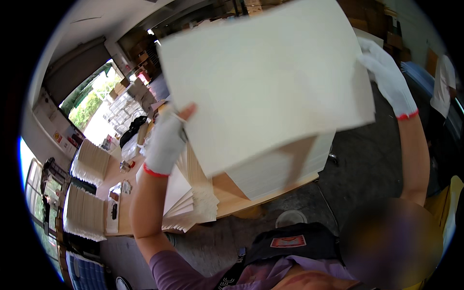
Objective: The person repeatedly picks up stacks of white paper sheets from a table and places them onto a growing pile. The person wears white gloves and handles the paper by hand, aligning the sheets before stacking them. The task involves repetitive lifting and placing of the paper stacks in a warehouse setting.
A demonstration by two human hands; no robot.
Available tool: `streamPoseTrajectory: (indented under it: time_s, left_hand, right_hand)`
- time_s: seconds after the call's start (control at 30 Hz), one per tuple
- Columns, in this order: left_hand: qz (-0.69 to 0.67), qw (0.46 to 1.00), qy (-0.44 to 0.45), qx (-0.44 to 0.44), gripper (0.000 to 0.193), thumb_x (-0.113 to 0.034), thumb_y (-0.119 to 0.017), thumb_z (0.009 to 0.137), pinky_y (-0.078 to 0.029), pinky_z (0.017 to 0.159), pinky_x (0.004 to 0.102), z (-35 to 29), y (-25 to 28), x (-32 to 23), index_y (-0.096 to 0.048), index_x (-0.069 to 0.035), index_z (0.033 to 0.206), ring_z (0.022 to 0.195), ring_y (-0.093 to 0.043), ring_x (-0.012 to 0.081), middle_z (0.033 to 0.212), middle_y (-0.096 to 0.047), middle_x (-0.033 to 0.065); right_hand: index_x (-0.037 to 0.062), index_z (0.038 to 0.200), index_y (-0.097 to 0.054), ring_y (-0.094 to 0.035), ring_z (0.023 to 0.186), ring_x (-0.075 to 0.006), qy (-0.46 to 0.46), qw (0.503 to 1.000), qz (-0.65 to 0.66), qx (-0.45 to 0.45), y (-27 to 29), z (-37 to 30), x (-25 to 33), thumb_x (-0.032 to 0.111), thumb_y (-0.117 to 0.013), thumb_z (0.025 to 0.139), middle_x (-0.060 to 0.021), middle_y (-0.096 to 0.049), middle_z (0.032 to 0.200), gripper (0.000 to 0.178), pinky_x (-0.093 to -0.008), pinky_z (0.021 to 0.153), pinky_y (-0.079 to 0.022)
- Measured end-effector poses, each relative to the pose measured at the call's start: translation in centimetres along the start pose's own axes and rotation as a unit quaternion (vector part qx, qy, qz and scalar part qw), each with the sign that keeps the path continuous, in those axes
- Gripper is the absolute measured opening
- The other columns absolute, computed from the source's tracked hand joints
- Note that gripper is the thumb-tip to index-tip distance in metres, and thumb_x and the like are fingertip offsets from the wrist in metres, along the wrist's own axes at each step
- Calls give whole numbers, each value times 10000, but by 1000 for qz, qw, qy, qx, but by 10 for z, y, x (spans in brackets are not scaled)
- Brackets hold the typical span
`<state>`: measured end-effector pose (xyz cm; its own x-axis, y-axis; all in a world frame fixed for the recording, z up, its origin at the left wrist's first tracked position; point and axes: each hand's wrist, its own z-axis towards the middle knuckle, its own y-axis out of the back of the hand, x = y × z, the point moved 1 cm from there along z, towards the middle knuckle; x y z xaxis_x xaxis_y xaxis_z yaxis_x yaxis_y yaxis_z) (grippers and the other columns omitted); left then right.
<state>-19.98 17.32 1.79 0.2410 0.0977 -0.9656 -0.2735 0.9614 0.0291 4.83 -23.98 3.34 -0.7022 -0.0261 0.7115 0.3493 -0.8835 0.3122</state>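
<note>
Both my hands hold up large white paper sheets [266, 82], raised above the table and slightly bowed. My left hand [166, 137], in a white glove with a red cuff and a bare thumb, grips their left edge. On the right edge, my right hand [386, 72] in a matching glove closes round the sheets; its fingertips are partly hidden behind them. Beneath the sheets stands a tall stack of white paper [285, 166] on the wooden table [224, 191]. A fanned pile of white sheets [186, 205] lies near my left forearm.
Two more paper stacks [84, 212] stand at the table's left end. Small tools and a metal can [126, 166] lie between. Wrapped bundles [128, 108] are near the open doorway. A person [442, 87] stands at the far right. A round lid or bucket [291, 218] is on the floor.
</note>
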Motion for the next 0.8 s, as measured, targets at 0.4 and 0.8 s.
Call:
streamPoseTrajectory:
  time_s: [0.4,0.8]
  left_hand:
    - [50,989,-126,-62,299,-106,-650,961,-519,832,257,36,22,56,-585,24,1221,1007,-636,121,1142,-662,61]
    - [79,987,-112,-89,293,-113,-660,958,-488,865,263,21,8,73,-596,15,1214,997,-614,114,1122,-660,50]
  right_hand:
    - [84,1237,-580,-553,1049,-103,-113,991,15,63,-55,0,-81,320,-549,1003,4,-616,1120,335,-291,895,-467]
    - [65,1325,-558,-571,1041,-108,-157,984,-36,81,-54,-12,-87,340,-547,996,-42,-636,1166,428,-279,874,-477]
